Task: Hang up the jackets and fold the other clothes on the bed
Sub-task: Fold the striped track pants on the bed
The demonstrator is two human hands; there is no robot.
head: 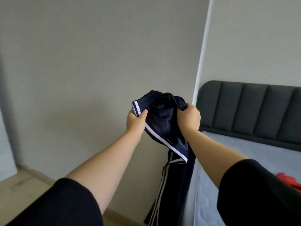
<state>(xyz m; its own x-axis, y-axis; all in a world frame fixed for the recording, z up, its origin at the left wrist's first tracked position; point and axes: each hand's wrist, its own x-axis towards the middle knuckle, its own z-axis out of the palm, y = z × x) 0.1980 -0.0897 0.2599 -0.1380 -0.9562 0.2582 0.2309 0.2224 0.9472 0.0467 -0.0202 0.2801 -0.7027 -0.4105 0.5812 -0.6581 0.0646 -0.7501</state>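
1. Clearly, both hands are holding one piece up in the air. The navy striped garment (164, 115) hangs in front of the wall (97, 62), just left of the bed (244, 149), and its long lower part drops beside the mattress edge toward the floor (21, 185).
2. The left hand (136, 121) pinches a white-striped hem between thumb and curled fingers. The right hand (189, 119) is clenched round a bunch of the dark cloth.
3. Held this high, the garment's own weight probably pulls it straight so its shape can be found. The top is too bunched to tell whether it is a track jacket or trousers.
4. The hanging cloth runs close along the mattress side and could drag there. A white pole (202, 54) stands upright just beyond the right hand, between the wall and the dark headboard (254, 110).
5. To the right, flat grey mattress shows between the headboard and a red garment (288, 180) at the frame's edge. That looks like the likeliest spot for spreading the piece, and swinging it there means lifting its tail over the bed's edge.
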